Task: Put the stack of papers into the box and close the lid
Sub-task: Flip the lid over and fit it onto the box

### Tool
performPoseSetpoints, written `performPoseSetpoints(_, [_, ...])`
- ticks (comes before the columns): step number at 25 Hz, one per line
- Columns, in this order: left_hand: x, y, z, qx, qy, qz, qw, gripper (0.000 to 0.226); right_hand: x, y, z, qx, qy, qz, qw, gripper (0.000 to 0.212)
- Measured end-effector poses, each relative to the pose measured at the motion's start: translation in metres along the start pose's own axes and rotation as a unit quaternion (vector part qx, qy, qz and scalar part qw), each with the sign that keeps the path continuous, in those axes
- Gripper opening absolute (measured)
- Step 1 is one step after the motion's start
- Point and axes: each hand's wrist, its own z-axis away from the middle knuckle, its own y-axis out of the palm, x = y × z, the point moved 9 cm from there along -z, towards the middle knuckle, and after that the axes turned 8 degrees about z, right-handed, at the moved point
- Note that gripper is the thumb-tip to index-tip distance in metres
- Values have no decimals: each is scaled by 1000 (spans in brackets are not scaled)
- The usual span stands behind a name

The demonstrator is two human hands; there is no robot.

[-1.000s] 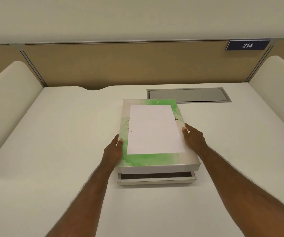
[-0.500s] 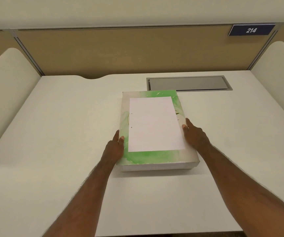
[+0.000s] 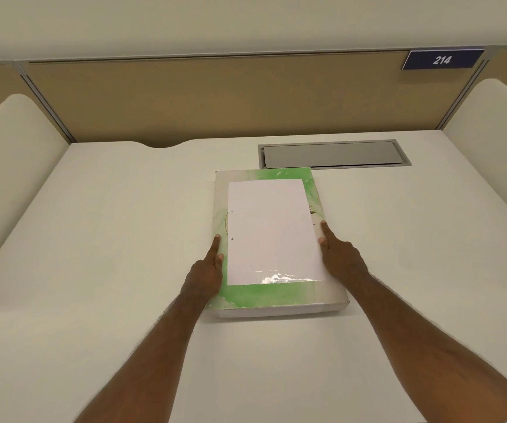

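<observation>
A flat box sits on the white desk [image 3: 108, 239] in front of me, and its green-and-white lid [image 3: 276, 296] is fully down over the base. A white sheet with two punched holes [image 3: 270, 230] lies flat on top of the lid, glossy at its near edge. My left hand [image 3: 206, 274] holds the lid's left edge, thumb on top and index finger stretched along the side. My right hand [image 3: 340, 257] holds the right edge the same way. The box base and anything inside it are hidden.
A grey metal cable hatch [image 3: 331, 154] is set into the desk just behind the box. Tan partition panels close off the back, with a blue sign reading 214 [image 3: 441, 60]. White curved dividers stand at the left [image 3: 11, 148] and right [image 3: 496, 117].
One second ago the lid was above the base with a gap at the front. It has come down and now covers the base. Both hands stayed on its sides.
</observation>
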Motion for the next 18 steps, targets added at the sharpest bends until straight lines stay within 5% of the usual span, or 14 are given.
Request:
performPoseSetpoints(5, [2, -3, -3, -15, -42, -99, 994, 54, 6, -3, 2, -31, 10, 70, 997, 51])
performPoseSetpoints(9, [-38, -5, -4, -84, 50, -241, 966, 60, 35, -7, 5, -79, -58, 161, 982, 56])
performPoseSetpoints(13, [-67, 20, -21, 10, 113, -238, 964, 61, 70, 8, 1, -6, -170, 172, 970, 61])
performPoseSetpoints(18, [-68, 20, -37, 56, 94, -222, 969, 76, 76, 13, -11, 51, -176, 170, 968, 67])
